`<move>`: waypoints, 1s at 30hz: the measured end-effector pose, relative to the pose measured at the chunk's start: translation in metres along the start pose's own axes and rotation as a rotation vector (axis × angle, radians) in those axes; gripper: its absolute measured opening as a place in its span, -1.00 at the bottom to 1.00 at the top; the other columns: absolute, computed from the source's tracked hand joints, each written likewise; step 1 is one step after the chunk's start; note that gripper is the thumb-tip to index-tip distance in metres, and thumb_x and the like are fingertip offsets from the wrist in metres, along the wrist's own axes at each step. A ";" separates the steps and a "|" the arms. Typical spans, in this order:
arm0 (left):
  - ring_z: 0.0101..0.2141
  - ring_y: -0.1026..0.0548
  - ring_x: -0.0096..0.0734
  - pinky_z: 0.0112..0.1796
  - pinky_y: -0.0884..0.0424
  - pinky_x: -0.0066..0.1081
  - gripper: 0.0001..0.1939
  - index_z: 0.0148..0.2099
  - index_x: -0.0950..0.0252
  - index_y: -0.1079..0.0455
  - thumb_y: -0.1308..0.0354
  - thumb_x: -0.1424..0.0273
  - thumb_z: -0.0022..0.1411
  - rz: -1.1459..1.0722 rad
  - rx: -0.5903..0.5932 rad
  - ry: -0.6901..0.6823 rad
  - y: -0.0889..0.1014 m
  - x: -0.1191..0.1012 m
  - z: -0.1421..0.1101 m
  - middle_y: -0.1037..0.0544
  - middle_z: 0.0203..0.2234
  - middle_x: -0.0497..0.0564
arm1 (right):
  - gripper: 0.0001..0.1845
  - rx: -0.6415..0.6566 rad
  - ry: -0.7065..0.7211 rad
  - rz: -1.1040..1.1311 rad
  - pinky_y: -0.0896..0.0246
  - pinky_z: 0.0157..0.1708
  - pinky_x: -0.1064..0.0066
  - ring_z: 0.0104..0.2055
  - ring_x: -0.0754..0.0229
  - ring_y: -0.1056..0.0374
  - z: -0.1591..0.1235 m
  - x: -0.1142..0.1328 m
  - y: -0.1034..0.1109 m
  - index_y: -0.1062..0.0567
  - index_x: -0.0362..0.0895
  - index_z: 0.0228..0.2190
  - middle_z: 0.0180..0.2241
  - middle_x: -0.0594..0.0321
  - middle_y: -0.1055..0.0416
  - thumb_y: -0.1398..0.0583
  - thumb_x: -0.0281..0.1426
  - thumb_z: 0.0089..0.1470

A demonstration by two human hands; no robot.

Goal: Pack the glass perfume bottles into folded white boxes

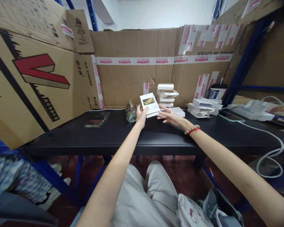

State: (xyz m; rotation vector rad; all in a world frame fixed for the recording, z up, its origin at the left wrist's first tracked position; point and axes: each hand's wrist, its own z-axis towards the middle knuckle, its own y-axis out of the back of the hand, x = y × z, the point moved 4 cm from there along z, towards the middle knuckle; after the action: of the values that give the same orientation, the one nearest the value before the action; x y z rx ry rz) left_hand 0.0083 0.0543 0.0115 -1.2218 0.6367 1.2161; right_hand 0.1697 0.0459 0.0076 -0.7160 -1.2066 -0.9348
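A small flat white box [152,108] with a yellowish picture on its face is tilted toward me above the black table. Its lower left side is gripped by my left hand [141,117], the thumb lying on the front. At the box's lower right edge, my right hand [172,118] has its fingers stretched and apart; whether they touch it I cannot tell. Just left of the box stands a clear glass bottle [131,113] with green inside. Behind my right hand rises a stack of white boxes [166,94], and another white box [178,111] lies beside it.
Open-looking white boxes [200,107] are piled at the right, near a lidded cup [217,91]. Further right are a phone [231,116], a power strip [252,113] and loose white cables. Cardboard walls [132,75] enclose the black table [104,135]. Someone's checked-clad leg [33,179] shows lower left.
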 end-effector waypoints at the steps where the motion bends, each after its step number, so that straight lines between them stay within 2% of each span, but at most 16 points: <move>1: -0.23 -0.51 -0.34 -0.27 -0.47 -0.40 -0.54 0.08 0.30 -0.20 -0.11 0.48 0.09 -0.003 0.017 0.028 -0.001 0.000 -0.001 -0.51 -0.19 0.08 | -0.28 -0.011 -0.001 -0.004 -0.39 -0.55 0.63 -0.30 0.29 -0.47 0.001 -0.001 0.001 -0.08 0.11 0.17 -0.06 0.24 -0.40 -0.21 -0.39 0.02; 5: -0.35 -0.53 -0.34 -0.41 -0.51 -0.37 -0.66 -0.05 0.31 -0.29 -0.11 0.44 0.08 -0.019 0.086 0.093 -0.004 -0.001 -0.005 -0.52 -0.27 0.07 | -0.26 -0.047 0.001 -0.019 -0.38 -0.57 0.63 -0.35 0.31 -0.47 0.002 -0.002 0.004 -0.09 0.09 0.17 -0.13 0.24 -0.45 -0.23 -0.39 0.00; 12: -0.35 -0.52 -0.34 -0.47 -0.51 -0.42 -0.66 -0.11 0.31 -0.26 -0.17 0.29 0.07 -0.055 0.099 0.152 -0.005 0.003 -0.004 -0.51 -0.34 0.06 | -0.19 -0.058 -0.027 -0.069 -0.36 -0.62 0.66 -0.30 0.28 -0.46 0.002 -0.004 0.001 -0.08 0.03 0.18 -0.11 0.21 -0.45 -0.26 -0.43 -0.06; 19: -0.41 -0.52 -0.36 -0.55 -0.49 -0.44 -0.63 -0.03 0.27 -0.15 -0.05 0.20 0.18 0.023 0.108 0.168 -0.006 0.006 -0.006 -0.48 -0.22 0.11 | -0.18 -0.027 -0.029 -0.099 -0.36 -0.61 0.67 -0.30 0.29 -0.46 0.002 -0.004 0.000 -0.07 0.00 0.18 -0.10 0.20 -0.45 -0.26 -0.46 -0.07; 25: -0.43 -0.54 -0.35 -0.54 -0.49 -0.40 -0.50 0.03 0.28 -0.09 -0.05 0.10 0.16 0.030 0.094 0.203 -0.006 0.009 -0.006 -0.48 -0.21 0.14 | -0.21 -0.032 0.002 -0.115 -0.36 -0.59 0.68 -0.28 0.28 -0.46 0.003 -0.006 0.002 -0.13 0.01 0.16 -0.11 0.21 -0.45 -0.28 -0.45 -0.09; 30: -0.30 -0.53 -0.31 -0.46 -0.50 -0.41 -0.53 0.01 0.31 -0.11 0.04 0.08 0.21 0.051 0.080 0.186 -0.005 0.015 0.001 -0.45 -0.11 0.17 | -0.20 -0.041 0.009 -0.140 -0.36 -0.60 0.66 -0.32 0.27 -0.46 0.003 -0.007 0.002 -0.12 -0.04 0.16 -0.19 0.19 -0.49 -0.28 -0.48 -0.10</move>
State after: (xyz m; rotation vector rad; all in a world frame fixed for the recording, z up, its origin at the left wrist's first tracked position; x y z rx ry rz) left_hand 0.0170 0.0606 0.0000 -1.2665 0.8508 1.1163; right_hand 0.1695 0.0510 0.0020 -0.6660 -1.2447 -1.0802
